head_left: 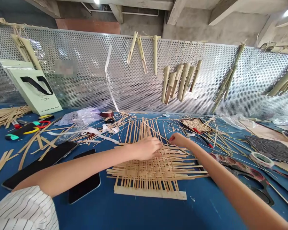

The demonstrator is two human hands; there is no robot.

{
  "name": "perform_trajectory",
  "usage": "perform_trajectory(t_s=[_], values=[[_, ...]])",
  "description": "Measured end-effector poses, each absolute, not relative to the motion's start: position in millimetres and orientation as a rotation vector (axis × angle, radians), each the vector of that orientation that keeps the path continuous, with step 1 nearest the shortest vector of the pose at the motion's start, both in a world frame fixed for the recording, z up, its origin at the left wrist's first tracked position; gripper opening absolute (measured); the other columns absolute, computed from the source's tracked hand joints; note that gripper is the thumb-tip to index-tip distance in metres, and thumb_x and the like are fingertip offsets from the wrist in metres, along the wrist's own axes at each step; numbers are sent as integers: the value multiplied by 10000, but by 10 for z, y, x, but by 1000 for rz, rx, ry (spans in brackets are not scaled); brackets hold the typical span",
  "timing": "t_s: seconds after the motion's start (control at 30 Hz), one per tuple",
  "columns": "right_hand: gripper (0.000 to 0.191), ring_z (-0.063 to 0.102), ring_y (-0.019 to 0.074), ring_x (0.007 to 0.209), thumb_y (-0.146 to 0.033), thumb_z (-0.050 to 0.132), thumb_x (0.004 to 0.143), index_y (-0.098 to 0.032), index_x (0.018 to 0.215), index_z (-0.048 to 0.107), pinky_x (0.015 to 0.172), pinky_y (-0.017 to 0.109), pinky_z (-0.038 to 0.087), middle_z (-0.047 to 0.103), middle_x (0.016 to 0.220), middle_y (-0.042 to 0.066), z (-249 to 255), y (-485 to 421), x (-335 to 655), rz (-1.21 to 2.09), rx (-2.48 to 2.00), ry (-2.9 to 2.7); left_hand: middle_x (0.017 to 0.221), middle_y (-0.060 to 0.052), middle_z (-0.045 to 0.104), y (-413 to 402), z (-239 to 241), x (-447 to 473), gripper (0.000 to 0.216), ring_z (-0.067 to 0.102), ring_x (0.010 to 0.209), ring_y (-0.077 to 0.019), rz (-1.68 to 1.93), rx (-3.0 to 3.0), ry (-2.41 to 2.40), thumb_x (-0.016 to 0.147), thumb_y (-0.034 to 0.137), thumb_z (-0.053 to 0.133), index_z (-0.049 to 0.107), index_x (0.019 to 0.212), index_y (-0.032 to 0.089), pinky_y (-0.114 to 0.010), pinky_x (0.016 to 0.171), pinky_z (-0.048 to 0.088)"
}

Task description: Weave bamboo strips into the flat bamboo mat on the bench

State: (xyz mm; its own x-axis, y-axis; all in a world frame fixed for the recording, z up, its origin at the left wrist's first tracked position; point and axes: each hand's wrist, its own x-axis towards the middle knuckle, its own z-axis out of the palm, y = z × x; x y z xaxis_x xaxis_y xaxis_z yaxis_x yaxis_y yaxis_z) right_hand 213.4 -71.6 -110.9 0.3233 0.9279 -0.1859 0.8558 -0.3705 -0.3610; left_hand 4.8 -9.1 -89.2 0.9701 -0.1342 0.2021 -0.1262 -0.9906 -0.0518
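At 6 o'clock in view: mat (146, 172) laid on table (201, 212) | left hand (149, 149) placed over mat, grip cannot be told | right hand (179, 140) positioned at mat's 2 o'clock, grip likewise undetermined.

Woven strips (146, 172) look matt, wooden — the perforated panel (86, 80), shiny metal.

Blue table (124, 214), perforated metal screen (86, 86) along its back edge. Against the screen, upper centre: 3 bamboo tubes (155, 57); a corded cluster hangs lower, to their right. Left end: pale green bag (42, 92) with black ribbon, leaning back. Right of it, on the table: crumpled clear plastic (83, 117). Nearer: 2 black phones (36, 165), lying flat. Right side: tape roll (253, 156), dark textured panel (273, 147) just beyond. Ceiling: concrete beams (224, 11).
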Motion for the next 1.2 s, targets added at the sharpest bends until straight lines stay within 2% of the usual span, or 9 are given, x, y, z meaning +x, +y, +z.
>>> perform_trajectory(t_s=[0.1, 0.2, 0.4, 0.67, 1.0, 1.2], values=[[106, 544, 99, 585, -172, 589, 777, -116, 688, 591, 560, 229, 442, 578, 640, -23, -1055, -667, 2231, 693, -2308, -1658, 1026, -93, 592, 173, -964, 125, 366, 508, 1013, -195, -352, -3133, 207, 862, 410, 395, 546, 1053, 137, -342, 891, 377], [74, 516, 104, 544, -91, 589, 691, -128, 628, 597, 522, 213, 396, 556, 550, -24, -1065, -661, 2290, 743, -2206, -1660, 1039, -80, 592, 304, -1062, 193, 373, 517, 1012, -188, -356, -3209, 187, 871, 416, 369, 526, 1090, 158, -347, 892, 382], [63, 479, 112, 576, -172, 515, 750, -141, 775, 564, 514, 219, 362, 541, 641, -7, -1247, -755, 2331, 679, -2102, -1610, 1047, -94, 576, 327, -1184, 248, 368, 510, 997, -200, -423, -3320, 102, 861, 401, 394, 529, 1068, 128, -352, 875, 401], [26, 452, 119, 600, -184, 515, 765, -172, 748, 529, 524, 225, 343, 504, 662, -8, -1249, -786, 2278, 549, -2174, -1592, 1241, -62, 494, 405, -1214, 211, 387, 430, 1121, -199, -389, -3450, 103, 875, 394, 369, 477, 1176, 177, -379, 958, 353], [108, 463, 125, 598, -284, 512, 770, -182, 783, 544, 506, 226, 338, 507, 661, -9, -1350, -779, 2384, 672, -2116, -1558, 1202, -78, 524, 427, -1247, 216, 397, 441, 1107, -191, -406, -3430, 156, 891, 364, 339, 471, 1205, 161, -368, 965, 341], [104, 427, 112, 559, -275, 481, 789, -178, 786, 521, 472, 217, 322, 486, 635, -19, -1317, -792, 2332, 687, -2154, -1497, 1207, -74, 525, 410, -1226, 205, 384, 443, 1108, -187, -454, -3408, 193, 904, 329, 312, 473, 1206, 157, -355, 959, 348]])
